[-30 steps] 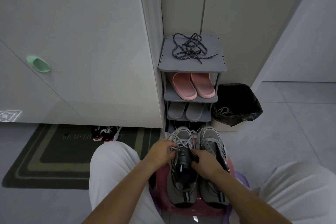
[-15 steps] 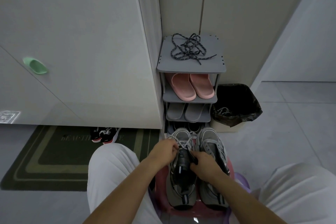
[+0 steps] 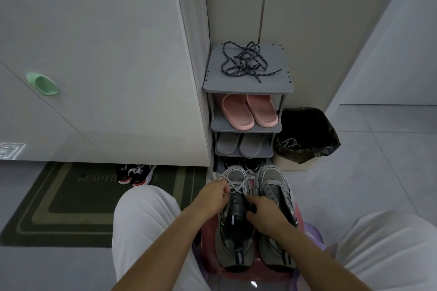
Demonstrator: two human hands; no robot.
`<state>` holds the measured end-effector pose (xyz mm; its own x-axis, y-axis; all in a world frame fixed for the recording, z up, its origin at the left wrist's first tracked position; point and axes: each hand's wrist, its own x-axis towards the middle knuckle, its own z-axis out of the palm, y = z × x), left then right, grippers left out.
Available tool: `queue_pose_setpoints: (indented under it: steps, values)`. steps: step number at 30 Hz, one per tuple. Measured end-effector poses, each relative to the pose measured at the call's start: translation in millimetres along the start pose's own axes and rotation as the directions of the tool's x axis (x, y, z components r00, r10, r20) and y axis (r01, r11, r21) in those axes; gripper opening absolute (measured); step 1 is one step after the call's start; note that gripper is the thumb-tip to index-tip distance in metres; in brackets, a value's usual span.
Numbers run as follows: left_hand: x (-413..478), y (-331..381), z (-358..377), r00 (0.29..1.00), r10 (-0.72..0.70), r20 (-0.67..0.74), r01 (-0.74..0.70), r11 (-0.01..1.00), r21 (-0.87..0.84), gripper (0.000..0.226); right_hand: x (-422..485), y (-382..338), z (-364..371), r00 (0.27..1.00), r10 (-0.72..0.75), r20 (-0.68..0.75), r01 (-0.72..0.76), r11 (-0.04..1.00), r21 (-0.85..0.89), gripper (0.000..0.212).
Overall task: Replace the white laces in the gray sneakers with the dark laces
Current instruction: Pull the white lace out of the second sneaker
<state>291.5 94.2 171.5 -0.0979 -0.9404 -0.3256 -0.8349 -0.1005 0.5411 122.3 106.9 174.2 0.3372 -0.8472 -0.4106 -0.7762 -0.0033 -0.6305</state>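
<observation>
Pinching the white lace (image 3: 238,185) with curled fingers, our left hand (image 3: 212,198) works at 6 o'clock, while our right hand (image 3: 266,215) grips the same gray sneaker (image 3: 233,241) at its opening. The second sneaker (image 3: 272,179) stands just beside it, toward 3 o'clock, both on the pink stool (image 3: 298,217). Farther off at 12 o'clock, the dark laces (image 3: 246,64) lie tangled atop the shoe rack (image 3: 212,82).

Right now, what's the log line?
left hand pinches white lace | right hand holds sneaker | dark laces on rack
</observation>
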Motion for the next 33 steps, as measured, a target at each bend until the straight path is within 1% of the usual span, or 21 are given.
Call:
queue_pose_setpoints:
  steps: [5, 10, 11, 12, 14, 15, 16, 18, 20, 21, 25, 28, 31, 33]
  values:
    - [2, 4, 0, 1.000, -0.009, -0.023, 0.010, 0.999, 0.038, 0.019, 0, -2, -1, 1.000, 0.001, -0.006, -0.001, 1.000, 0.001, 0.028]
    - [0, 2, -3, 0.997, -0.076, -0.022, 0.077, 0.997, 0.017, 0.019, -1, -2, 1, 1.000, 0.017, -0.008, -0.017, 1.000, 0.020, 0.030]
    - [-1, 1, -4, 0.995, -0.100, -0.021, 0.100, 0.995, 0.024, 0.023, -1, -4, 2, 1.000, 0.029, -0.009, -0.029, 0.999, 0.046, 0.029]
    - [-2, 1, -5, 0.992, -0.122, -0.029, 0.123, 0.992, 0.034, 0.031, -1, -7, 2, 0.998, 0.058, -0.016, -0.056, 0.994, 0.096, 0.030]
    - [-2, -2, -7, 0.983, -0.168, -0.079, 0.172, 0.984, 0.038, 0.044, 3, -12, 1, 0.981, 0.185, -0.059, -0.165, 0.953, 0.253, 0.034]
    - [-2, -3, -8, 0.978, -0.176, -0.115, 0.182, 0.983, 0.036, 0.045, 6, -14, 0, 0.963, 0.254, -0.093, -0.212, 0.922, 0.325, 0.033]
    - [-2, -4, -8, 0.975, -0.166, -0.147, 0.173, 0.984, 0.040, 0.040, 10, -15, -1, 0.945, 0.302, -0.128, -0.239, 0.901, 0.362, 0.029]
    - [-1, -1, -10, 0.981, -0.114, -0.155, 0.122, 0.992, 0.044, 0.021, 18, -15, -2, 0.932, 0.330, -0.148, -0.271, 0.909, 0.315, 0.026]
    - [2, 1, -7, 0.994, -0.057, -0.097, 0.061, 0.998, 0.032, 0.024, 23, -16, -4, 0.938, 0.324, -0.126, -0.289, 0.928, 0.235, 0.030]
    - [3, 2, -6, 0.997, -0.054, -0.064, 0.056, 0.998, 0.026, 0.023, 25, -17, -6, 0.939, 0.323, -0.116, -0.295, 0.932, 0.208, 0.030]
    - [9, 4, -4, 0.993, -0.121, 0.000, 0.121, 0.992, 0.046, 0.013, 34, -19, -14, 0.934, 0.345, -0.090, -0.324, 0.928, 0.186, 0.019]
    - [12, 1, -9, 0.989, -0.148, -0.014, 0.148, 0.985, 0.089, 0.007, 37, -19, -13, 0.938, 0.336, -0.083, -0.319, 0.932, 0.174, 0.009]
    - [14, -7, -15, 0.986, -0.160, -0.055, 0.164, 0.984, 0.070, 0.009, 39, -15, -11, 0.933, 0.341, -0.118, -0.319, 0.932, 0.171, 0.028]
    - [13, -11, -14, 0.994, -0.107, -0.027, 0.109, 0.991, 0.080, 0.023, 40, -13, -9, 0.930, 0.335, -0.150, -0.306, 0.933, 0.188, 0.035]
